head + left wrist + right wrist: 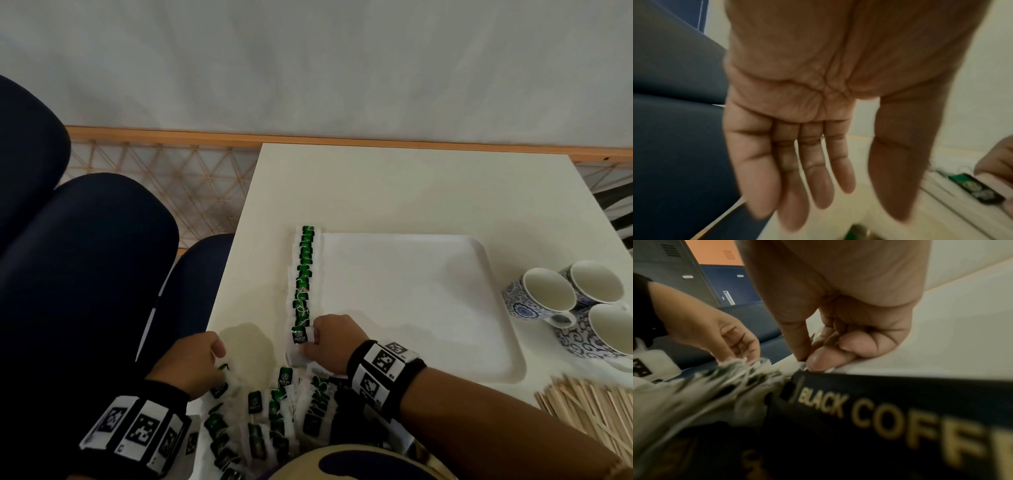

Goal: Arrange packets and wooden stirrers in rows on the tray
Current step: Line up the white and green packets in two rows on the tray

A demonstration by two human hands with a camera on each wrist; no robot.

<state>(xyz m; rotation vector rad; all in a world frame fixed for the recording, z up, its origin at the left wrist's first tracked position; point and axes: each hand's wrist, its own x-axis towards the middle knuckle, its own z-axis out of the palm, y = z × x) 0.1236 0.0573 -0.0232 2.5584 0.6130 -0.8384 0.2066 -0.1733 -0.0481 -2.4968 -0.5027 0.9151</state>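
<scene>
A white tray (428,308) lies on the table, with a row of green tea packets (305,270) along its left edge. At the near end of that row my right hand (313,342) pinches a green tea packet (299,335) between thumb and forefinger. The right wrist view shows this pinch of my right hand (805,364) on the packet's white edge (801,366). My left hand (212,359) hovers over the loose pile of packets (260,414) at the table's near edge; its palm is empty and its fingers (818,178) are straight. Wooden stirrers (592,407) lie heaped at the near right.
Three blue-patterned cups (565,301) stand right of the tray. Black coffee packets (879,418) lie under my right wrist. Dark blue seat cushions (85,257) sit left of the table (376,185). Most of the tray's surface is bare.
</scene>
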